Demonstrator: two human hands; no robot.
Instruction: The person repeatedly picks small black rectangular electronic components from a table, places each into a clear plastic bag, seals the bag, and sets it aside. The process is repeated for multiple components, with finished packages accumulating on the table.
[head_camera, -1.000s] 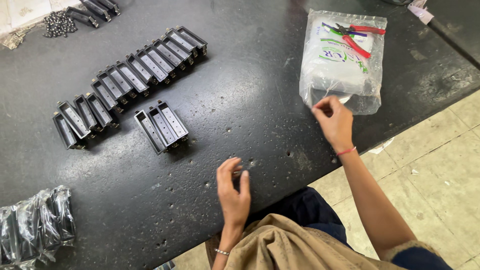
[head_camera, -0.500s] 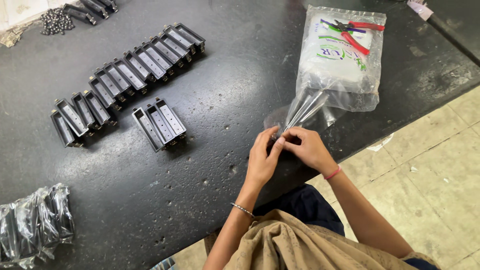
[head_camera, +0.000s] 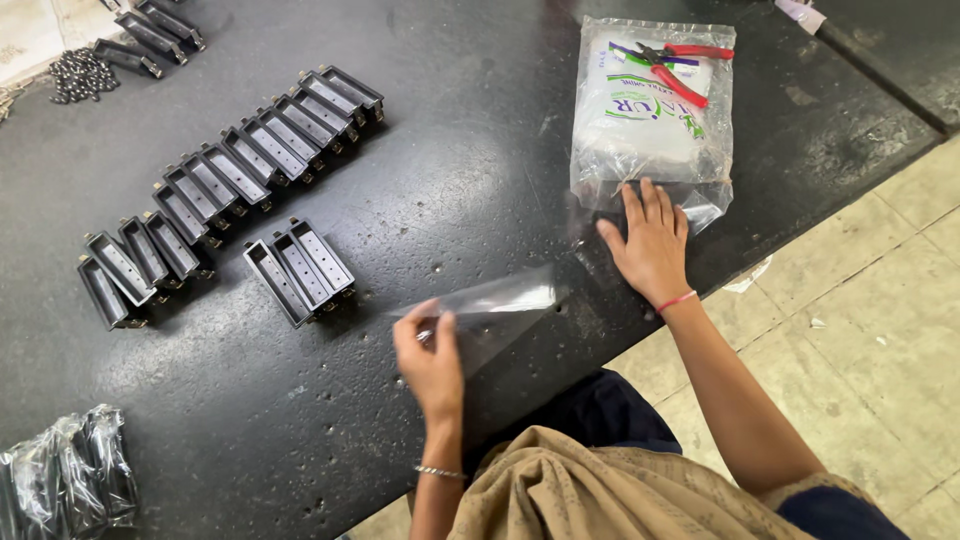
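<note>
A clear sleeve (head_camera: 495, 305) is pinched at its near end by the left hand (head_camera: 432, 362), fingers closed on the film, and held just above the table (head_camera: 480, 150). The right hand (head_camera: 652, 245) is laid flat, fingers spread, on the near edge of a bag (head_camera: 650, 120) at two o'clock (red pliers (head_camera: 680, 68) lie on it). Three black trays (head_camera: 298, 270) lie at ten o'clock from the left hand, with a longer row (head_camera: 230, 175) beyond.

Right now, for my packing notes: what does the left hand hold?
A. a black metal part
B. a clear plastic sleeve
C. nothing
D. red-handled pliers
B: the left hand pinches one end of a clear plastic sleeve above the black table.
</note>
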